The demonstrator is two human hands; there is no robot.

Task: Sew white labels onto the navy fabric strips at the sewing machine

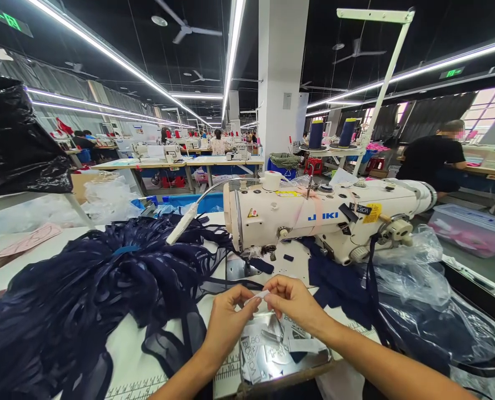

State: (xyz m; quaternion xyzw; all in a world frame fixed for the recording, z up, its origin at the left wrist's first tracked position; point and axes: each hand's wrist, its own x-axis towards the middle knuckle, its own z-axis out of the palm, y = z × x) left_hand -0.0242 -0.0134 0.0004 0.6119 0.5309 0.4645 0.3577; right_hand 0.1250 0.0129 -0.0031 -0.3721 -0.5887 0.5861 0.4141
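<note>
Between my two hands is a small white label (257, 298). The fingertips of my left hand (230, 312) pinch its left end. At its right end, my right hand (291, 300) closes thumb and fingers on it. Below them lies a shiny metal tray (278, 364) holding several printed labels (253, 355). Just beyond my hands stands a white sewing machine (297, 211), its needle area near a navy fabric strip (259, 265). A small dark piece (288, 258) rests on the machine bed.
A big heap of navy fabric strips (126, 278) covers the left of the table. Navy cloth (343, 283) and clear plastic bags (422, 272) lie at right. A lamp (183, 223) hangs left of the machine head. Thread cones (347, 133) stand behind; a person (430, 155) sits far right.
</note>
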